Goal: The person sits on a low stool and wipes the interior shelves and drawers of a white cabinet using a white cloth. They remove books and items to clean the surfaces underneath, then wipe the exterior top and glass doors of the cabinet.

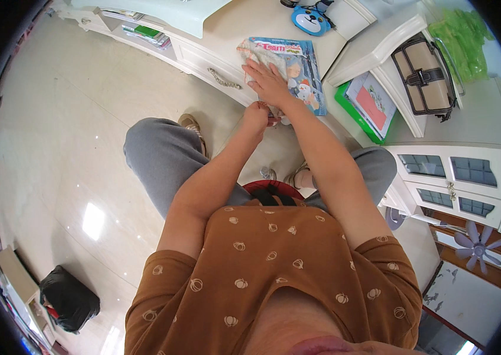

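A picture book point(317, 66) with a blue cover, showing a child and a snowman, lies at the front edge of a cream cabinet top. A pale cloth with an orange-patterned edge point(247, 48) covers its left part. My right hand point(269, 83) rests on the cloth, palm down with the fingers a little apart, holding it against the cover. At the book's near left corner, my left hand point(257, 116) is closed around the edge; its fingertips are mostly hidden, and part of the cloth hangs beside it.
A blue bear-face pouch point(311, 20) sits behind the book. To the right are a green box of papers point(359, 113), a beige handbag point(423, 76) and a shelf unit point(403, 106). The cabinet drawer has a metal handle point(223, 80). A clear bottle point(268, 173) stands on the floor between my feet.
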Demonstrator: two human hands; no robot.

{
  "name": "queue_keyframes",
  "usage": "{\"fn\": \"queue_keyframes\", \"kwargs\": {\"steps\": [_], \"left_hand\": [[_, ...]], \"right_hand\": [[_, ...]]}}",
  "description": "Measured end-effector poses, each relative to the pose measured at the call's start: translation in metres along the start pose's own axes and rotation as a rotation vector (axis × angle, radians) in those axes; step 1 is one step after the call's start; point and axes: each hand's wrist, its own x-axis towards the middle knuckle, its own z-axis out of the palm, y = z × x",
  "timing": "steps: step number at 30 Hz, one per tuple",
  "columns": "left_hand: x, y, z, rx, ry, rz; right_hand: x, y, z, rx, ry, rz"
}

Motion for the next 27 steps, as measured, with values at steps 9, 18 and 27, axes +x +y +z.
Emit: {"fn": "queue_keyframes", "kwargs": {"steps": [9, 18, 27], "left_hand": [[-0.001, 0.008, -0.001, -0.001, 0.011, -0.008], [0.004, 0.003, 0.002, -0.013, 0.011, -0.008], [0.001, 0.004, 0.012, -0.024, -0.014, -0.051]], "right_hand": [[0.052, 0.019, 0.012, -0.105, 0.119, 0.111], [0.08, 0.067, 0.013, -0.182, 0.194, 0.265], [0.002, 0.106, -0.02, -0.273, 0.188, 0.387]]}}
